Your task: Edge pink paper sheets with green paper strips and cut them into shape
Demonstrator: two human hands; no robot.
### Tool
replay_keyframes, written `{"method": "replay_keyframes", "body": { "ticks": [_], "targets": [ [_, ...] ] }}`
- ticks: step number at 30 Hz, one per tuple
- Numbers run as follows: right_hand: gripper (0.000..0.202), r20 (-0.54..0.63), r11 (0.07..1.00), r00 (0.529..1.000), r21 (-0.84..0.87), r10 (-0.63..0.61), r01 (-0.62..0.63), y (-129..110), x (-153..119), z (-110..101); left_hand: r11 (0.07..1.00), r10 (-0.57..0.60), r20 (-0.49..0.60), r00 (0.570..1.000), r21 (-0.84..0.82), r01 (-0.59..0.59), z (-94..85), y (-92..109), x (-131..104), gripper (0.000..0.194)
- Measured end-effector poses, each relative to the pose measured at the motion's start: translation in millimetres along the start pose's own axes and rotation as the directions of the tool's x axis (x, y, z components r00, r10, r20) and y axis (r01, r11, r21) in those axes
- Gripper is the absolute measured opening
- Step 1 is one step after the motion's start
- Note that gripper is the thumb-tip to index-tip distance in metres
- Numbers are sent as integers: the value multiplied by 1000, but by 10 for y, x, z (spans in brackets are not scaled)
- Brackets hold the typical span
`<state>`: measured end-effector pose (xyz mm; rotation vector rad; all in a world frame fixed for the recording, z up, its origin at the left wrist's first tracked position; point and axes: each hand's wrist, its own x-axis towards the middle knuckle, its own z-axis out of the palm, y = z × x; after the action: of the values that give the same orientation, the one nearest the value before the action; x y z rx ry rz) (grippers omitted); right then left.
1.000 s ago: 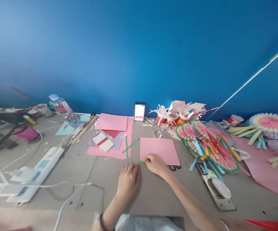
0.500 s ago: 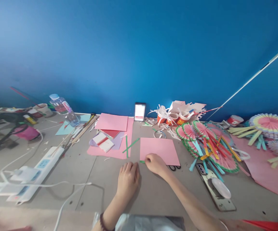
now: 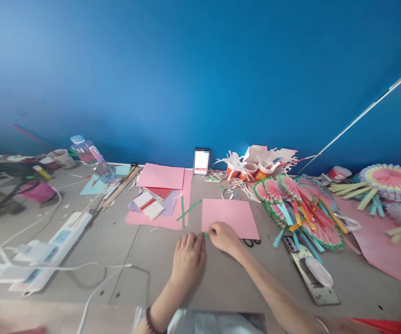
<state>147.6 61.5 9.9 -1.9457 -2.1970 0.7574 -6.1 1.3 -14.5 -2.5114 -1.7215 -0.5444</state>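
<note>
A sheet of pink paper [image 3: 233, 214] lies flat on the grey table. Along its front left corner shows a short bit of a green paper strip [image 3: 206, 234], mostly hidden by my hands. My right hand [image 3: 224, 237] is closed at that corner, fingers curled round the strip. Close on its left, my left hand [image 3: 188, 256] is closed too, its thumb and forefinger pinched at the strip's left end. Black scissor handles [image 3: 252, 242] stick out from under the sheet's front edge. Two more green strips [image 3: 183, 212] lie crossed to the left.
Pink sheets [image 3: 162, 176] and a white packet [image 3: 149, 206] lie left. Pleated paper fans [image 3: 294, 190], a phone [image 3: 311, 273] and a white mouse [image 3: 319, 272] are right. A power strip [image 3: 56, 246] with cables, a bottle [image 3: 96, 157], and paper cups [image 3: 249, 171] stand around.
My left hand has moved slightly right and up, to the green strip's end beside my right hand. My right hand stays nearly in place on the paper's corner.
</note>
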Motion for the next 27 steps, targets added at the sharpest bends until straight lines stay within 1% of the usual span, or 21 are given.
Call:
{"method": "replay_keyframes", "body": {
  "ticks": [12, 19, 27],
  "targets": [
    [21, -6, 1000, 1000, 0, -1, 1, -23, -7, -24, 1000, 0, 40, 999, 30, -1, 17, 13, -2, 34],
    [22, 2, 1000, 1000, 11, -10, 9, 19, 17, -2, 999, -10, 26, 1000, 34, 9, 24, 21, 1, 33],
    [20, 6, 1000, 1000, -4, -3, 3, 9, 13, 3, 999, -12, 5, 1000, 48, 12, 6, 34, 9, 33]
  ]
}}
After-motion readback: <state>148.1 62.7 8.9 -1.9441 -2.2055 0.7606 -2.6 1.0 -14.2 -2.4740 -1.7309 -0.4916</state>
